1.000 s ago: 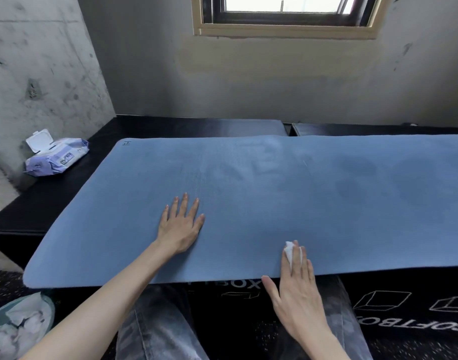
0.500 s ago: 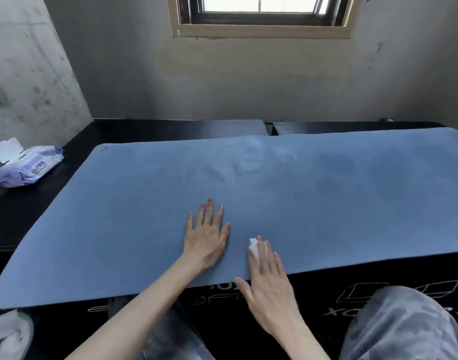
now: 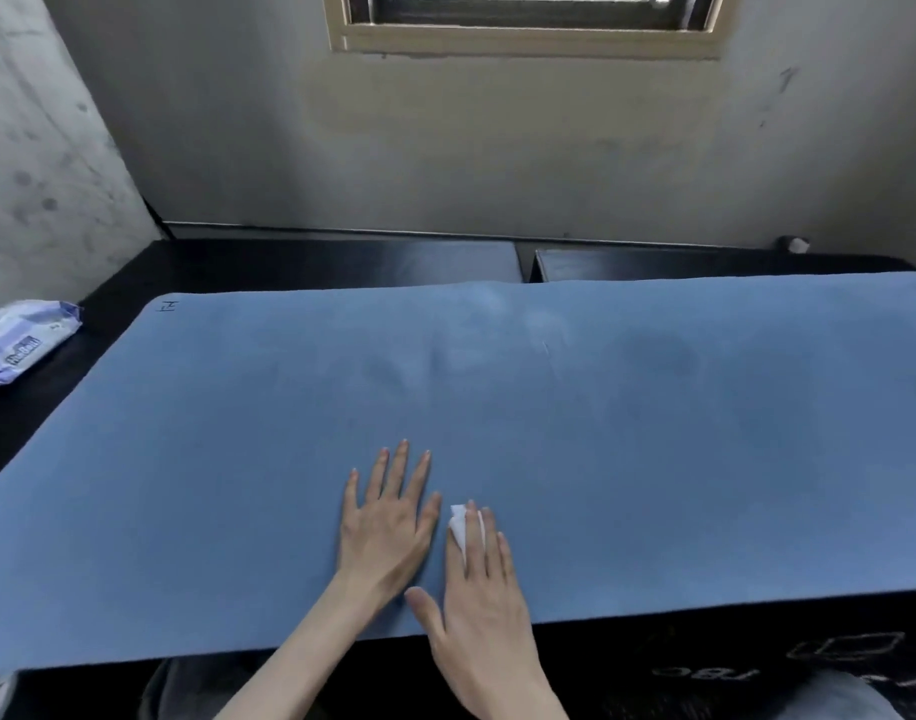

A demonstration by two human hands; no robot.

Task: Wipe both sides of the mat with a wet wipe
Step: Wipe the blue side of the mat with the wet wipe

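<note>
- Right hand point(image 3: 479, 579) is laid flat, fingers straight, small white wet wipe point(image 3: 460, 530) pressed under them; left hand point(image 3: 388, 522) is spread flat just beside.
- Wide blue foam mat point(image 3: 653, 433) is spread over the black bench point(image 3: 289, 265) — probably light and floppy, best lifted by the near edge.

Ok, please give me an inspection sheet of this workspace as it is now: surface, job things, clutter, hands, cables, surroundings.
Surface: black table, mostly covered.
Job's things: blue mat lies flat; white wet wipe on it, under the right fingers.
Clutter: wet wipe pack at the far left.
Hands: left hand flat on the mat; right hand presses the wipe with straight fingers.
Cables: nothing seen.
Surroundings: concrete wall, window above.
</note>
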